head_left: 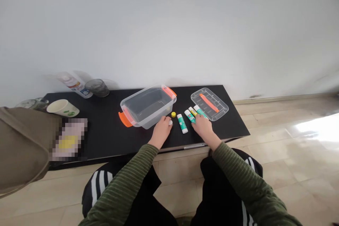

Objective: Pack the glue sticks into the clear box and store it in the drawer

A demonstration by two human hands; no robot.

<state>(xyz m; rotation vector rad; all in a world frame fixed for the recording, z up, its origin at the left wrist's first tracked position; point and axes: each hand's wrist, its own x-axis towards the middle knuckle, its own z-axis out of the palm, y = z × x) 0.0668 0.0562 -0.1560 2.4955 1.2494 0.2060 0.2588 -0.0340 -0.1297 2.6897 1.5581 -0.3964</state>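
Observation:
My left hand [162,131] is closed at the near side of the clear plastic box [148,122], its fingertips on a small white cap [170,123]. Just beyond it lies a yellow cap [173,114]. A green-and-white glue stick [182,124] rests on the black tabletop between my hands. My right hand [203,127] is curled over the lower ends of a row of glue sticks: a green one [189,115], a yellow one [192,111] and another green one [200,110]. Its fingers partly hide them.
A clear lid [222,106] with an orange handle lies at the right. Leftward stand a dark glass [97,88], a spray can [75,84] and a paper cup [63,108]. A brown-clad person [23,148] is at the left edge. The wall backs the black table [106,141].

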